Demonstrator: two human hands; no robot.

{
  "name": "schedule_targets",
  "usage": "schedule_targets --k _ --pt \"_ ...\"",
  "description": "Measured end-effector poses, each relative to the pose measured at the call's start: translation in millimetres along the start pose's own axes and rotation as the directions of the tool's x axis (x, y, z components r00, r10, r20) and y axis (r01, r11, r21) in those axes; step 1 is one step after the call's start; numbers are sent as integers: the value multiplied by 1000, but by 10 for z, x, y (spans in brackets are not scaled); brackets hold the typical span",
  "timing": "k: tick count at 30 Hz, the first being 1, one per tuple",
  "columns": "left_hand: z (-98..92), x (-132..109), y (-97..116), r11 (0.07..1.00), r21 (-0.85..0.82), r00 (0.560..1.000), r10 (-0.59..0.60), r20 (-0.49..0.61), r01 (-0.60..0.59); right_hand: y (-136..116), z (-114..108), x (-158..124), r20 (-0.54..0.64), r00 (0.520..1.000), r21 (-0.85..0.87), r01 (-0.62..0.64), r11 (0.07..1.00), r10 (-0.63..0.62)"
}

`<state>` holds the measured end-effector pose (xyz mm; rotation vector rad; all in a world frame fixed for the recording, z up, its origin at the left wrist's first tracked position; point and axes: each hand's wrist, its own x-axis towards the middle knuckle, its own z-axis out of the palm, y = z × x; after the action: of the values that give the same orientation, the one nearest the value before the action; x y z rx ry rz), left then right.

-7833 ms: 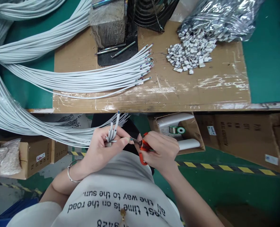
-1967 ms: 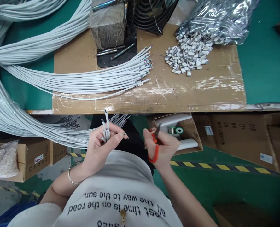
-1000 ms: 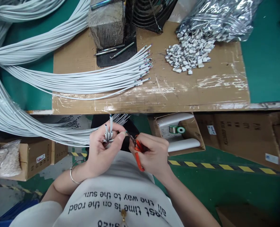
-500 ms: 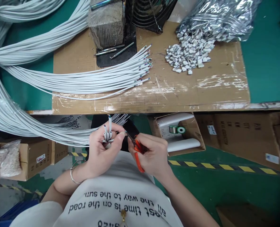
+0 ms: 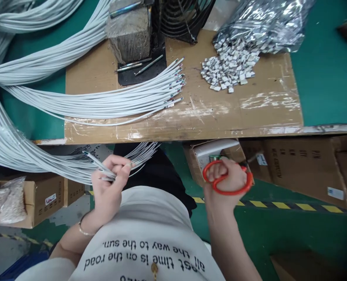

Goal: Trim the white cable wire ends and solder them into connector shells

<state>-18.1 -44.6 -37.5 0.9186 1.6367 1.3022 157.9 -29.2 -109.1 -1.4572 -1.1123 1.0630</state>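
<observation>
My left hand point(image 5: 110, 189) is closed around a few white cables point(image 5: 95, 160), their cut ends sticking out past the fingers on the left. Thumb and forefinger are pinched together over the lap. To the right, my right hand point(image 5: 234, 175) grips red-handled scissors point(image 5: 228, 192) by the loops, in front of an open carton below the bench edge. The blades are mostly hidden behind the hand. A long white cable bundle point(image 5: 103, 105) lies on the cardboard sheet point(image 5: 208, 121), its stripped ends showing coloured wires.
Small white connectors point(image 5: 235, 68) spill from a silvery bag point(image 5: 267, 23). A fan point(image 5: 185, 17) stands beside a wrapped block point(image 5: 129, 39) with metal tips in front. Beneath the bench are an open carton point(image 5: 195, 171), a spool point(image 5: 214, 158) and more cartons point(image 5: 296, 164).
My right hand has swung right with the scissors, away from my left hand. The left hand has moved slightly left and tilted, and its cables now point up and left.
</observation>
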Motion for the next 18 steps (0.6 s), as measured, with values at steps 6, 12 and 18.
schedule_targets --k 6,12,18 --pt "-9 23 35 994 -44 972 -92 214 103 85 -110 49 39 999 -62 -21 998 23" --pt "45 46 65 995 -36 959 -84 271 98 -254 -89 115 417 898 -98 199 975 -141" --pt "82 57 113 999 15 958 -54 280 52 -379 -89 154 573 812 -75 191 979 -114"
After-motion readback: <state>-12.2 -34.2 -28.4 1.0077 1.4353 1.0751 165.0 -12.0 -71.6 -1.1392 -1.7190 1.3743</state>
